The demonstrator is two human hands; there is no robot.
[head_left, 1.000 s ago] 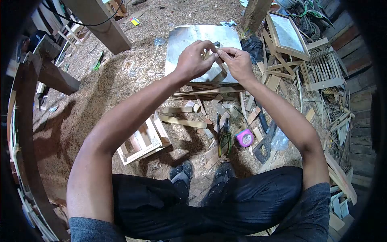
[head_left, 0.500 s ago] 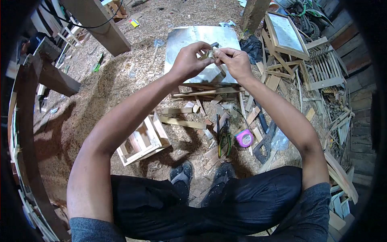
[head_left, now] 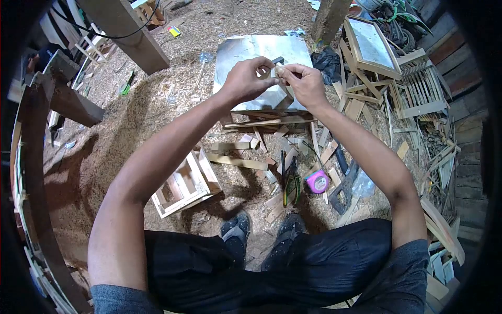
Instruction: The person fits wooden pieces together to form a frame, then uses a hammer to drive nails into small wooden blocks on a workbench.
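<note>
Both hands meet above a low worktable (head_left: 235, 49) topped with pale sheet metal. My left hand (head_left: 247, 81) is closed, thumb and forefinger curled toward the right fingertips. Opposite it, my right hand (head_left: 304, 86) makes a pinch, its fingertips touching or almost touching the left ones. A small pale piece (head_left: 278, 66) shows between the fingers, too small and covered to name. Just beyond the fingertips lies a dark, block-shaped object (head_left: 278, 60), perhaps a hammer head; the rest of it is hidden.
On the shavings-covered floor lie a small wooden frame (head_left: 191, 183), green-handled pliers (head_left: 293, 188), a pink tape measure (head_left: 317, 181), a handsaw (head_left: 344, 192) and several wood offcuts. A framed panel (head_left: 371, 44) leans at right. Posts (head_left: 125, 39) stand at left; a person (head_left: 39, 60) is partly visible.
My right fingers have shifted slightly, and the small pale piece shows a little differently between the hands. The view has moved very slightly; the things on the floor stay put.
</note>
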